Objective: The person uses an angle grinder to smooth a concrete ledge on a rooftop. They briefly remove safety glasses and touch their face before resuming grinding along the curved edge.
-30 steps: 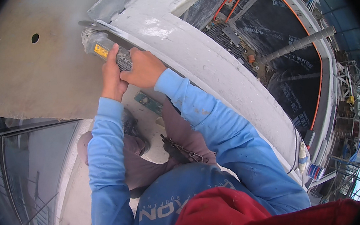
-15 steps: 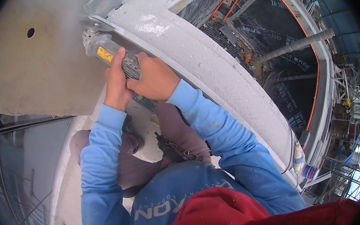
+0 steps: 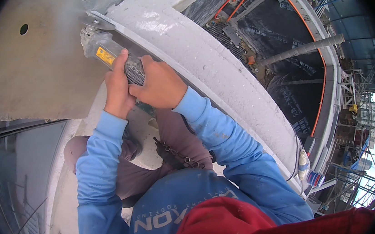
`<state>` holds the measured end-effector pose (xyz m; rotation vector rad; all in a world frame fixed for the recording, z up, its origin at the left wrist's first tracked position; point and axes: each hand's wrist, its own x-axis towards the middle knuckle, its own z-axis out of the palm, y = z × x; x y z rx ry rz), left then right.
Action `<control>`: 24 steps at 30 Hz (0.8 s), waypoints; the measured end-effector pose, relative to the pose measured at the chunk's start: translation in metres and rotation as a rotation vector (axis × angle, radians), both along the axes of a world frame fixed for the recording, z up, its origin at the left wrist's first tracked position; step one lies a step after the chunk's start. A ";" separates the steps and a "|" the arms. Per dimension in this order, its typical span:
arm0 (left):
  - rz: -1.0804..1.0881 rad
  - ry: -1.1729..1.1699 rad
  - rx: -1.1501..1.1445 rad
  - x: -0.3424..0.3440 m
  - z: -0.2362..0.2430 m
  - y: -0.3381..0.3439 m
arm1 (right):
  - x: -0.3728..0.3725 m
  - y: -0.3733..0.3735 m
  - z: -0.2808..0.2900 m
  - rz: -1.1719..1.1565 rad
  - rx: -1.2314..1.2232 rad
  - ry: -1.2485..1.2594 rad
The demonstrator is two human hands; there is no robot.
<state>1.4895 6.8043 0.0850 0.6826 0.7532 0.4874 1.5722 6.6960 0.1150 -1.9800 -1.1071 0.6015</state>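
Surroundings: a long, curved, white-coated concrete ledge (image 3: 189, 48) runs from the top centre down toward the lower right, closely bordering the work on its right side. To the left lies a broad, flat, beige panel (image 3: 24, 84) with a round dark hole (image 3: 24, 29); pale haze hangs over its upper part. Beyond the ledge is a recess lined with black printed sheeting (image 3: 273, 16), edged by bright orange flexible conduit (image 3: 324, 63) and crossed by a grey wrapped pole (image 3: 301, 50). Metal scaffolding (image 3: 372, 180) stands at far right. The person's mauve-trousered legs (image 3: 180, 136) are bent below the hands, a black holder with a metal chain (image 3: 171, 155) lying against them. The dusty grey angle grinder with a yellow label (image 3: 106, 52) is at upper left centre, its thin round disc (image 3: 97, 22) at the ledge's inner edge; contact cannot be confirmed. Hands: the left hand (image 3: 118, 90) is closed about the grinder's left side, one digit extended along the body. The right hand (image 3: 161, 83) is wrapped around the rear of the grip from the right, fingers curled and partly hidden.
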 end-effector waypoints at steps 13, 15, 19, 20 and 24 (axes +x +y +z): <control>0.071 -0.028 0.029 0.009 -0.011 0.030 | 0.006 0.033 -0.003 0.001 -0.059 -0.004; 0.060 -0.018 0.037 0.009 -0.012 0.033 | 0.006 0.035 -0.005 -0.005 -0.057 0.000; 0.044 -0.016 0.044 0.010 -0.018 0.039 | 0.006 0.039 -0.009 -0.017 -0.048 -0.002; 0.035 -0.013 0.048 0.010 -0.018 0.040 | 0.007 0.039 -0.009 -0.019 -0.047 -0.002; 0.022 -0.009 0.054 0.011 -0.021 0.045 | 0.007 0.043 -0.012 -0.015 -0.032 0.006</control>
